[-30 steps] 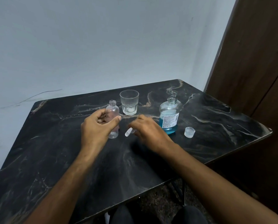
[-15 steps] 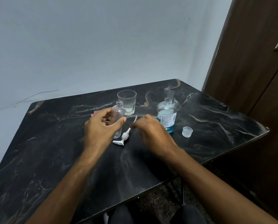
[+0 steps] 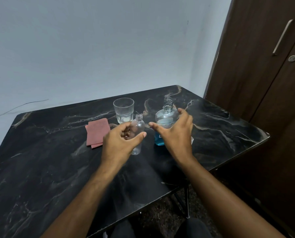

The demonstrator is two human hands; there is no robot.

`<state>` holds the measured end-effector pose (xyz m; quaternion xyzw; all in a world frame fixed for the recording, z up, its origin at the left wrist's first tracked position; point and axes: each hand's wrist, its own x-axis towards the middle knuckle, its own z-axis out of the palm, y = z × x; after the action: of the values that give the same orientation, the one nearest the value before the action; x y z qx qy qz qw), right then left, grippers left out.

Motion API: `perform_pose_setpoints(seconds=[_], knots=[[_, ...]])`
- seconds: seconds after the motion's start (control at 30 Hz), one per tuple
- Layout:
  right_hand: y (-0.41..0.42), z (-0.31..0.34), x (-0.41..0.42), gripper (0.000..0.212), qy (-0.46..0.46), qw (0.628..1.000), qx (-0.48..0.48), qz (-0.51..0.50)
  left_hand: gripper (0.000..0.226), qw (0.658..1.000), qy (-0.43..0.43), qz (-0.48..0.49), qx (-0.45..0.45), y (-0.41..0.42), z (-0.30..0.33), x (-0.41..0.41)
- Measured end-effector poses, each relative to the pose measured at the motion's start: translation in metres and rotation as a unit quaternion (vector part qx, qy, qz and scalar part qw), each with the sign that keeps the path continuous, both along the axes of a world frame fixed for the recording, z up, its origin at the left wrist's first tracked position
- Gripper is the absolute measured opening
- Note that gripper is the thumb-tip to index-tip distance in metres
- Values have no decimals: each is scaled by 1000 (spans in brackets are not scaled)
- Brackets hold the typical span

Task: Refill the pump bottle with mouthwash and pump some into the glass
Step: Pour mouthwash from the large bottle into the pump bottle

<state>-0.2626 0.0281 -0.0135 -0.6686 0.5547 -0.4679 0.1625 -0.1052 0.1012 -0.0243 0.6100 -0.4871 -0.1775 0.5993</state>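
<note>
— Two bottles on the table (image 3: 40,160), both uncapped. Small clear bottle (image 3: 137,127) stands upright, looks empty; left hand (image 3: 121,141) curls round it, thumb across the front.

— And the mouthwash bottle (image 3: 165,117)?

— Just right of it, blue liquid low inside. Right hand (image 3: 176,133) is spread wide in front of it, fingers straight; touching or not, I cannot tell.

— Glass (image 3: 123,109)?

— Upright behind the small bottle, near it. Folded pink cloth (image 3: 97,133) lies to the left. Brown door (image 3: 263,66) at right.
</note>
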Motion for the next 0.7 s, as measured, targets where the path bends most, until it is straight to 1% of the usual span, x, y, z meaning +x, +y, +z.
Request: perform_pose_setpoints(seconds=[0.07,0.13,0.27,0.4,0.47,0.57,0.7], knots=[[-1,-2,7,115,21,999,-3,-30,36,1000,-5,-7,2,-2,-2,-6],[-6,-1,11,111,7,999,-3,-35,42,1000,-7,-12,4,-3,-3,-9],[-15,0,10,96,-27,1000,-8,3,46,1000,5,-16,6,-7,-5,-11],[-21,4,0,100,-6,998,-24,52,45,1000,0,-15,-3,-11,-4,-9],[-25,9,-8,104,12,996,-38,73,44,1000,-1,-12,-11,-13,-3,-7],[-31,20,-20,109,66,990,-63,104,42,1000,-3,-10,-23,-13,-3,-7],[-40,34,-33,107,138,979,-80,124,42,999,-23,-9,-47,-9,-3,-11]])
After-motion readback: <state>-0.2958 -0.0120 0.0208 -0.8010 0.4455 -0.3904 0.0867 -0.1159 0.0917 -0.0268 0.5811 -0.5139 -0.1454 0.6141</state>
